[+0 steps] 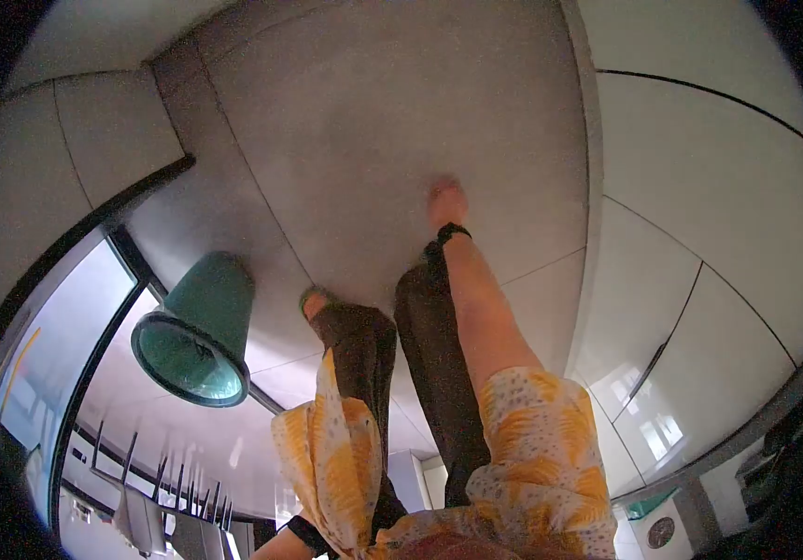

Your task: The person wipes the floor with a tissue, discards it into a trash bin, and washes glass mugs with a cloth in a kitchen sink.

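Both my arms, in yellow patterned sleeves, reach up toward a grey ceiling panel (373, 121). My right hand (446, 202) is at the panel with a black band around its wrist; it is blurred, so its fingers cannot be made out. My left hand (314, 301) is lower and mostly hidden. It appears to grip the top of a dark cloth (364, 364). The cloth hangs in two long folds, one over my left forearm and one along the inner side of my bare right forearm.
A teal cone-shaped pendant lamp (198, 336) hangs at the left, close to my left arm. White glossy cabinet fronts (700, 308) curve along the right. A dark-framed window (56, 336) is at far left, and a rack of hanging utensils (159, 495) is at lower left.
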{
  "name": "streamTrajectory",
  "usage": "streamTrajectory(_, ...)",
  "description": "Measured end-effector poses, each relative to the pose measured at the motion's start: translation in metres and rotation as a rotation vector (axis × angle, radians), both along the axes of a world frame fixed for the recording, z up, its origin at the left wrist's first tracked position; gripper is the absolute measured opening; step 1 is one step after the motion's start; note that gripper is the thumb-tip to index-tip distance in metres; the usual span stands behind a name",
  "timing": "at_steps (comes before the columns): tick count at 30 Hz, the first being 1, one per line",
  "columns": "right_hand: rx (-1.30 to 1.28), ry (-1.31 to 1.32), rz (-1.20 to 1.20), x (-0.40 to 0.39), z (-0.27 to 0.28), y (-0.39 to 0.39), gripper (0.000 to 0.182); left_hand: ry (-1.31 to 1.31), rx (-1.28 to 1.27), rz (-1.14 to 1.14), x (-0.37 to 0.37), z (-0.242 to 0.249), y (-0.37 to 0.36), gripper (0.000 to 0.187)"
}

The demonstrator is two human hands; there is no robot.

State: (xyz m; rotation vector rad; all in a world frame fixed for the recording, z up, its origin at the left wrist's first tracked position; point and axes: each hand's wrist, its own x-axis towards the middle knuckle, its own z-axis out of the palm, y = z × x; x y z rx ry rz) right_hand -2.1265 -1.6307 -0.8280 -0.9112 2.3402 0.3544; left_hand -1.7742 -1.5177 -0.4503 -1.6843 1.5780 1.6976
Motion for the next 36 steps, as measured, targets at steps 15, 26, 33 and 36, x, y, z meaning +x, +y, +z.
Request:
streamTrajectory(15,-0.462,-0.471,-0.166,0.071,0.104,0.011,0.016,0.036,-0.033,0.084,-0.006,0.012,0.02,0.03)
streamTrajectory(26,-0.65,-1.235,0.357,0.302,0.321,-0.044,0.009,0.063,-0.061,0.179,-0.009,0.018,0.05,0.028)
streamTrajectory(33,-0.79,-0.964,0.676,0.379,0.287,-0.015,0.01,0.081,-0.053,0.244,-0.005,0.016,0.062,0.028)
streamTrajectory(36,-0.415,-0.956,0.755,0.361,0.302,-0.014,0.008,0.08,-0.042,0.271,0.0,0.018,0.069,0.027)
